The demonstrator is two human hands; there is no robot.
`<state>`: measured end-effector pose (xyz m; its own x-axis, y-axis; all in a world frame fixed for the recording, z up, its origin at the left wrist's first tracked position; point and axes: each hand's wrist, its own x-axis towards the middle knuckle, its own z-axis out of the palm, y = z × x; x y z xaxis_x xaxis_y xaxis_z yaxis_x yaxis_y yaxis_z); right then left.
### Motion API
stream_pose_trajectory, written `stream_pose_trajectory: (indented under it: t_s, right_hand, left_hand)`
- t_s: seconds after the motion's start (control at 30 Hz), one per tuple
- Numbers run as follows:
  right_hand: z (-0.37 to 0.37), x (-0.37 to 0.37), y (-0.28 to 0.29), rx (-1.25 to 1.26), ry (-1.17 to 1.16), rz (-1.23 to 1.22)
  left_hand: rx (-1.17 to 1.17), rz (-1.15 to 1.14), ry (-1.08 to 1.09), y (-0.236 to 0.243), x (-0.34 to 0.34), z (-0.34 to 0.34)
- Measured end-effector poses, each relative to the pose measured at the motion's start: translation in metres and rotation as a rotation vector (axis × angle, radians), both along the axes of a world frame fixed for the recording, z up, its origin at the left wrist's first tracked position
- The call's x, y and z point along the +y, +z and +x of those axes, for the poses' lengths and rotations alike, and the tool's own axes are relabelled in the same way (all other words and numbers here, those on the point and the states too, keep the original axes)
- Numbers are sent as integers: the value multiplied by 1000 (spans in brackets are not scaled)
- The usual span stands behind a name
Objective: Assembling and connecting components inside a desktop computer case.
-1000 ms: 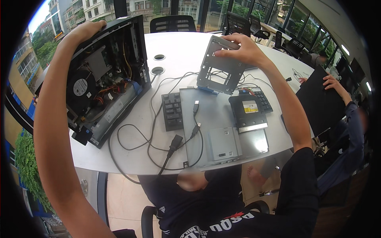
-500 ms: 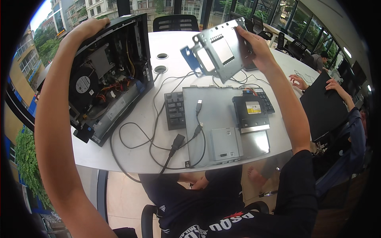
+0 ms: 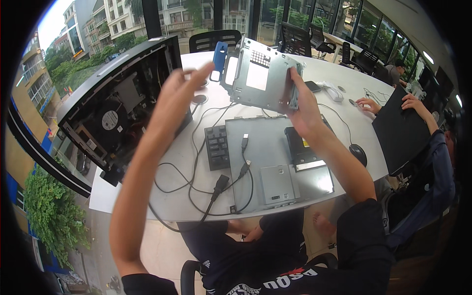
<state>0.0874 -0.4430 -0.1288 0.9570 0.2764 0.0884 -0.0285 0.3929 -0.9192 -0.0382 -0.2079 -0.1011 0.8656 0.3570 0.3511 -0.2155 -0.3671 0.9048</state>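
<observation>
My right hand (image 3: 307, 105) grips the right edge of a silver metal drive bracket (image 3: 278, 81), held up above the table and tilted. A blue plastic latch (image 3: 219, 58) sticks out from the bracket's left side. My left hand (image 3: 183, 93) is raised beside that latch, somewhat blurred, its fingers apart with nothing in them. I cannot tell whether a fingertip touches the latch. On the left stands an opened black desktop computer case (image 3: 105, 73), with a round fan (image 3: 111, 120) inside. My left forearm hides part of it.
A flat metal side panel (image 3: 265, 142) lies mid-table, bearing an optical drive (image 3: 298, 147) and a silver boxy part (image 3: 277, 184). Nearby are a black keyboard (image 3: 217, 147), tangled cables with a power plug (image 3: 221, 185), and a mouse (image 3: 358, 155). At right, another person holds a black panel (image 3: 400, 130).
My left hand has left the top of the computer case and moved right, beside the blue latch. The bracket has turned more upright and dropped slightly in my right hand.
</observation>
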Motion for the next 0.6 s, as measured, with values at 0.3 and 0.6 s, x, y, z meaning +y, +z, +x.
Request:
stream_pose_trajectory:
  t_s: [0.3, 0.6]
  right_hand:
    - [-39, 6, -22, 14, 220, 163]
    - [-24, -41, -35, -3, 493, 83]
  left_hand:
    - [-218, -633, -255, -56, -58, -5]
    - [-184, -617, -174, -44, -19, -27]
